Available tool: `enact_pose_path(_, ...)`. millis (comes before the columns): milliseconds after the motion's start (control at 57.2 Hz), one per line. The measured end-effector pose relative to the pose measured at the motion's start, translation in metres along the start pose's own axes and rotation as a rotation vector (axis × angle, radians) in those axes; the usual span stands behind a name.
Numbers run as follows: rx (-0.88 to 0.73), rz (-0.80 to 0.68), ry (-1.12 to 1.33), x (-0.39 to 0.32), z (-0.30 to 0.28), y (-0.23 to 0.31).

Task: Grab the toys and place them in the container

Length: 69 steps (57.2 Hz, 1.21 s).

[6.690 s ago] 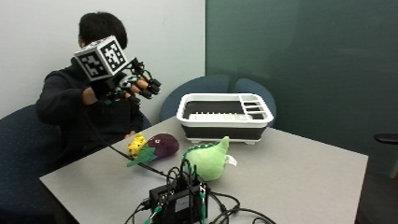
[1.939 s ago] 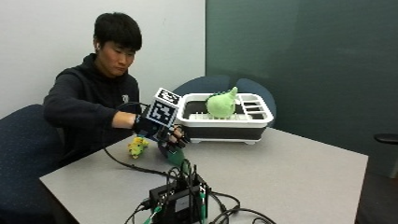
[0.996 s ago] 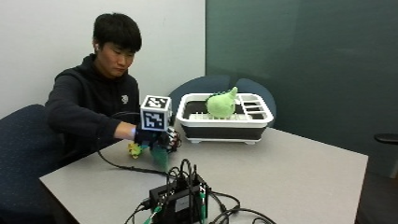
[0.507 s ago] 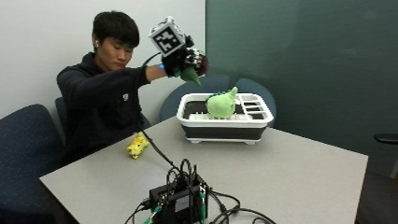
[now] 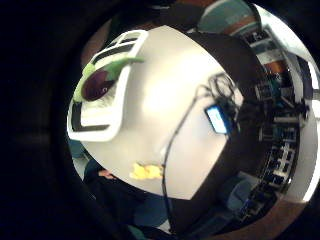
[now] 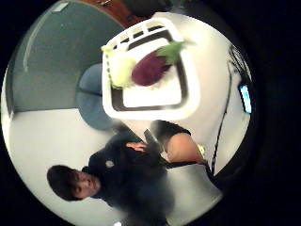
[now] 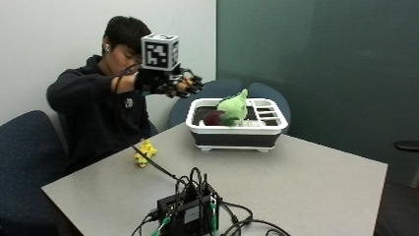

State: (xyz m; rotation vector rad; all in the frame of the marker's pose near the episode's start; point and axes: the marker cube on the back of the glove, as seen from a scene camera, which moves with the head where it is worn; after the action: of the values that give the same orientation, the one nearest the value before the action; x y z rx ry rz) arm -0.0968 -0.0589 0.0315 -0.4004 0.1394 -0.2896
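My gloved right hand (image 7: 171,84) hangs in the air, above and to the left of the white and black container (image 7: 235,139), fingers spread and holding nothing. A green plush toy (image 7: 232,107) stands in the container, and a purple toy (image 7: 212,118) lies beside it. The palm views look down on both: the purple toy (image 6: 150,68) against the green toy (image 6: 121,69) inside the container (image 6: 190,101). A small yellow toy (image 7: 144,153) lies on the grey table (image 7: 294,177) near the person; it is seen from above as the yellow toy (image 5: 145,171).
A black device (image 7: 190,211) with a tangle of cables sits at the table's near edge, and one cable (image 7: 154,164) runs past the yellow toy. Blue chairs stand behind the container and at the left.
Half a second ago my hand held the purple toy high over the container. Now that toy lies in the container and my hand, lower and nearer the person, holds nothing.
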Motion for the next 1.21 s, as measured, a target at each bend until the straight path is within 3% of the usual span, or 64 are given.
enact_pose_path(245,-0.214,0.139,0.081,0.060,0.073,0.093)
enact_pose_path(384,-0.372,0.048,0.105,0.048,0.128,0.113)
enact_pose_path(594,-0.453,-0.055,0.207,0.030,0.186,0.106)
enact_pose_path(838,-0.424,-0.076,0.207,0.027,0.195,0.090)
enact_pose_path(1048,-0.268,-0.086,-0.014,0.025,0.189,0.072)
enact_pose_path(1205,-0.062,-0.076,-0.169,0.016,0.135,0.051)
